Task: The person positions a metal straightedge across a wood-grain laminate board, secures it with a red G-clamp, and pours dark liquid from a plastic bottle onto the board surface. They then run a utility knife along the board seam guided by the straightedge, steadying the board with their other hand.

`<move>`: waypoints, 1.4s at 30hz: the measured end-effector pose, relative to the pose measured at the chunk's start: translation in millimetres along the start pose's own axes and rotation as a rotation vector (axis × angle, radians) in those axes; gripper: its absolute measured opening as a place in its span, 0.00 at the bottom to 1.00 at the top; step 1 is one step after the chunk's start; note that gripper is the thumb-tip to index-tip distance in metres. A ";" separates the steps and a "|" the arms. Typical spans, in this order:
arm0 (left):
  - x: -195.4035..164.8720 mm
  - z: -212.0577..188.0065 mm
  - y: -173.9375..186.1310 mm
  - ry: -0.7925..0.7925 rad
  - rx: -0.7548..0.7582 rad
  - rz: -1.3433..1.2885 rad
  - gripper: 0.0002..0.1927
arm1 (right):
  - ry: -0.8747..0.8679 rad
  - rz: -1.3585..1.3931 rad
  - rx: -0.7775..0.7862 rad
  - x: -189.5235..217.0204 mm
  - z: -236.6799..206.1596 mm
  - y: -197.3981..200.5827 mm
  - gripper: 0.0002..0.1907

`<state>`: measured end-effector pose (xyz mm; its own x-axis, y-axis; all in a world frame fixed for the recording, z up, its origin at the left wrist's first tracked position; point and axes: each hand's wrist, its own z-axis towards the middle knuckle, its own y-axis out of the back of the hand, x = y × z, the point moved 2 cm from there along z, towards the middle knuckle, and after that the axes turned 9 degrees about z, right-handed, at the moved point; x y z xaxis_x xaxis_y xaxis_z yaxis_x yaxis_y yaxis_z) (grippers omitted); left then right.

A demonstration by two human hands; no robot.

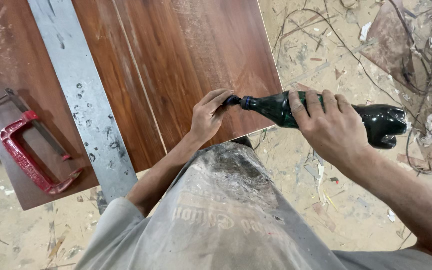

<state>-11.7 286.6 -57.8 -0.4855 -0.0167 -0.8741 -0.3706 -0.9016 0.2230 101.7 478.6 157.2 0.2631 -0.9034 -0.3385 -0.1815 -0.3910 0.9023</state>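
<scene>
A red metal C-clamp [31, 152] and a long grey metal straightedge [83, 100] are seen lying on the reddish-brown wooden board [186, 60]. At the board's near edge, the left hand [207, 116] is closed on the blue cap [233, 100] of a dark green plastic bottle [376, 125], whose long axis runs sideways, neck leftward. The body is gripped by the right hand [326, 126]. Below, a littered sawdust floor [326, 50] is visible.

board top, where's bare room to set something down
The board is bare between the metal strip and its right edge, above the left hand. A smaller patch lies above the red clamp, left of the strip. It is crowded at the near right corner, where both hands work the green bottle; the right hand holds it.
</scene>
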 end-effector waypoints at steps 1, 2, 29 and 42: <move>1.1 -0.1 -0.7 -0.004 -0.001 -0.003 0.17 | 0.002 -0.010 0.002 -0.1 0.6 -2.0 0.30; 1.8 -0.3 -0.9 -0.010 -0.003 -0.005 0.17 | 0.001 0.002 0.010 -0.2 0.7 -3.3 0.30; 7.7 0.0 -0.3 0.038 -0.003 -0.021 0.16 | -0.026 0.071 -0.040 -5.2 2.4 -12.8 0.30; 43.4 37.5 31.9 0.104 -0.160 0.103 0.15 | -0.402 1.296 -0.645 -33.0 78.2 -159.2 0.50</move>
<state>-74.3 273.3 -72.4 -0.4268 -0.1497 -0.8919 -0.1882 -0.9499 0.2496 47.8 556.9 3.9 -0.0381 -0.5818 0.8125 0.3867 0.7411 0.5488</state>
